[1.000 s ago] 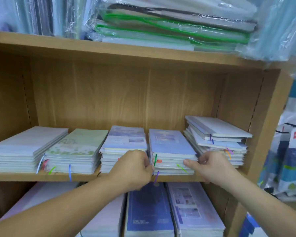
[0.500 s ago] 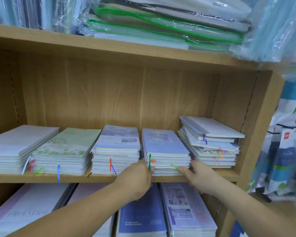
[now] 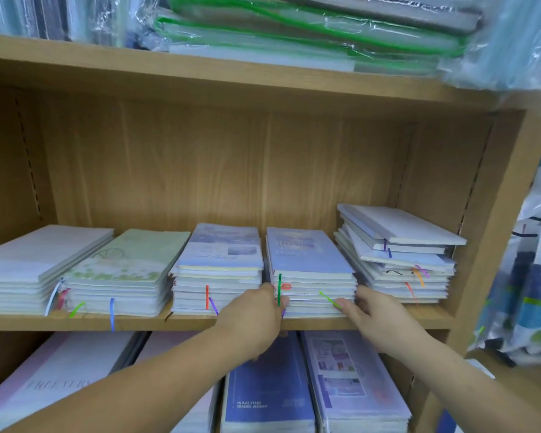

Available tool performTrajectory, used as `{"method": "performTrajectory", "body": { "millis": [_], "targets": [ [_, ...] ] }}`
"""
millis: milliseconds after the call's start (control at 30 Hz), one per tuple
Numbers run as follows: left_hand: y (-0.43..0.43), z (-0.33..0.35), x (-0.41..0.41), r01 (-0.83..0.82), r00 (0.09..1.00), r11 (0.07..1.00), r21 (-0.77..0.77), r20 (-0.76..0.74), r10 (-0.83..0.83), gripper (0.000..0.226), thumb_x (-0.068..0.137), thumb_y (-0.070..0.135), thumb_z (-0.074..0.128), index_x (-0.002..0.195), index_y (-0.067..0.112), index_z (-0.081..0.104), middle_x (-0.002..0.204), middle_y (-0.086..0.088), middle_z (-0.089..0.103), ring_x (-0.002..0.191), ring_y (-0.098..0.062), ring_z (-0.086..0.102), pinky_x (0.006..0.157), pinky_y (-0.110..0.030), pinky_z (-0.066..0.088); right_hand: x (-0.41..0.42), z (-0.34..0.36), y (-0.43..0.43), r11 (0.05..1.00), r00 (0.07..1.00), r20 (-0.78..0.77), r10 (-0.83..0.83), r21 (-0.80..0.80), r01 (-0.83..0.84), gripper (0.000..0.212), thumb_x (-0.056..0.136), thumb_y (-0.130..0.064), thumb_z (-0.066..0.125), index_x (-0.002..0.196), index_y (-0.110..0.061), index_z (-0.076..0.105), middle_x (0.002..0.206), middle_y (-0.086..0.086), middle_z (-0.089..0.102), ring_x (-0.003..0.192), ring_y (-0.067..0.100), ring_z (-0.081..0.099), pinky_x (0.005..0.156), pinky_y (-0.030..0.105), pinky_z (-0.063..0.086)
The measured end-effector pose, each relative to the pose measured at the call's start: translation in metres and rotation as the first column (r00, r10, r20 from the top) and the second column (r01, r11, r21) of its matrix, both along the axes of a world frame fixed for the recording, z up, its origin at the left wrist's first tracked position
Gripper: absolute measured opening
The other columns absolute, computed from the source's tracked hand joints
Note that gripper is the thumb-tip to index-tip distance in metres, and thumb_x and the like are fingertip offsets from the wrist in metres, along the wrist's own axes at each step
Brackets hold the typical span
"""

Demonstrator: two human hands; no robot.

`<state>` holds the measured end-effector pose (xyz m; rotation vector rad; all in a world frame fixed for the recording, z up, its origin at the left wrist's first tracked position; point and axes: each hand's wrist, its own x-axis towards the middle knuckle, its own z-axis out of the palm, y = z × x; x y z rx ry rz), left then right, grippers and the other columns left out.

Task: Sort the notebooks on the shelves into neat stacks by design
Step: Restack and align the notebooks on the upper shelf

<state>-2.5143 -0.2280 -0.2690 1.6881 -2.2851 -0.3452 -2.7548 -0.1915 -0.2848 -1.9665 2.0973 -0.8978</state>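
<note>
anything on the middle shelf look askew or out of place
Yes: the rightmost stack of white notebooks is askew, its books fanned at different angles with edges overhanging. The blue-covered stack beside it sits fairly square.

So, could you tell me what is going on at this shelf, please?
A person is tidying notebook stacks on the middle shelf. Both hands are at the front of the blue-covered stack: the left hand at its left corner, the right hand touching its right corner. The white-covered stack to its right lies skewed and uneven.
</note>
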Motion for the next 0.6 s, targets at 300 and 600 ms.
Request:
{"method": "performTrajectory", "body": {
  "millis": [300,600],
  "targets": [
    [-0.004,0.033,0.017,0.056,0.998,0.979,-0.196,-0.015,-0.060,0.033,0.101,0.042,0.044,0.079,0.018,0.050,0.077,-0.003,0.064,0.063,-0.024,0.063,0.051,-0.031,0.040,0.000,0.039,-0.003,0.984,0.994,0.107,0.037,0.169,-0.055,0.042,0.095,-0.060,0.054,0.097,-0.018,0.049,0.072,0.018,0.072,0.051,0.033,0.069,0.049,0.040,0.055],
    [-0.015,0.032,0.000,0.008,0.987,0.993,-0.121,0.159,0.011,0.026,0.090,0.013,0.071,0.103,0.014,0.049,0.096,-0.010,0.067,0.072,-0.031,0.071,0.074,-0.044,0.061,0.000,0.041,-0.016,0.989,0.997,-0.058,0.041,0.145,-0.033,0.042,0.097,-0.062,0.050,0.087,-0.021,0.044,0.067,0.003,0.066,0.049,0.020,0.063,0.050,0.031,0.048]
  ]
}}
